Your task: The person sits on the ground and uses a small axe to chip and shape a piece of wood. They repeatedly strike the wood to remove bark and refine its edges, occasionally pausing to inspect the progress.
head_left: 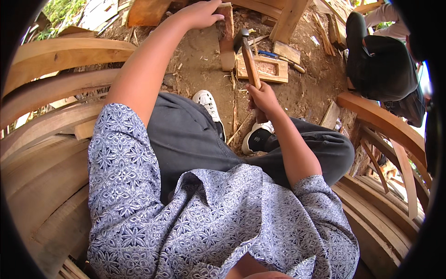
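A hammer (251, 67) with a dark metal head and a wooden handle is gripped in my right hand (264, 100), its head raised away from me. Out at the top edge, my left hand (202, 14) has its thumb and fingers at the far end of a narrow wooden block (226, 42); part of the fingers is cut off by the frame. Just right of that block lies a short wooden piece (278, 69) with a rectangular recess. A blue-handled tool (268, 54) and a chisel-like tool with a wooden handle (297, 68) lie beside it.
Curved wooden pieces (60, 88) are stacked along my left. More curved timber (381, 116) stands at the right. A person in dark trousers (383, 69) sits at the upper right. Wood chips and offcuts litter the dirt floor (195, 65) around my shoes (209, 104).
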Demonstrator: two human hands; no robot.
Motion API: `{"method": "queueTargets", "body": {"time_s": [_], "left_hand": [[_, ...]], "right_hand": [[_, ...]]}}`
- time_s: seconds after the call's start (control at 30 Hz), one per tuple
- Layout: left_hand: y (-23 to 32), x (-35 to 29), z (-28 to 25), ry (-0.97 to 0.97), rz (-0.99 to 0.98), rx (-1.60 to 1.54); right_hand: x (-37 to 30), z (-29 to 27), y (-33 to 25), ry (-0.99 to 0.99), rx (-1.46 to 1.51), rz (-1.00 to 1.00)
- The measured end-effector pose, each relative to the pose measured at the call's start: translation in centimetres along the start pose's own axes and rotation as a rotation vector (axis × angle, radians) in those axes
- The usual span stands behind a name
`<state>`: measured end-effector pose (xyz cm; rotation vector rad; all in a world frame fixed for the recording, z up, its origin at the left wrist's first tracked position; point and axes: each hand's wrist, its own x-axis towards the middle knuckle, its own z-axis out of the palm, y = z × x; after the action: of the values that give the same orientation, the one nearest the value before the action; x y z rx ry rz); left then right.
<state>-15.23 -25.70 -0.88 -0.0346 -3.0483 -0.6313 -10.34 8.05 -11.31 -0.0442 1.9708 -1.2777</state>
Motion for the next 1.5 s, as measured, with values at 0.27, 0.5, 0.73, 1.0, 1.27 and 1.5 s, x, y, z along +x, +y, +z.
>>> {"method": "queueTargets", "body": {"time_s": [0.27, 0.5, 0.73, 1.0, 1.27, 1.5], "left_hand": [[0.5, -1.6, -0.8, -0.030, -0.115, 0.026], [2.0, -2.1, -1.1, -0.062, -0.077, 0.014], [2.0, -3.0, -2.0, -0.052, -0.086, 0.061], [-0.2, -1.5, -0.4, -0.039, -0.032, 0.007], [1.8, -3.1, -1.7, -0.063, -0.148, 0.086], [0.9, -2.3, -1.2, -0.043, -0.053, 0.049]], "right_hand": [[-3.4, 1.6, -5.5, 0.186, -0.083, -0.243], [1.1, 1.6, 2.5, 0.076, -0.162, -0.032], [1.3, 0.1, 3.5, -0.272, 0.446, 0.170], [-0.6, 2.7, 0.7, 0.060, -0.057, -0.122], [-1.1, 2.9, -2.4, 0.229, -0.011, -0.304], [-0.4, 2.5, 1.0, 0.092, -0.035, -0.056]]}}
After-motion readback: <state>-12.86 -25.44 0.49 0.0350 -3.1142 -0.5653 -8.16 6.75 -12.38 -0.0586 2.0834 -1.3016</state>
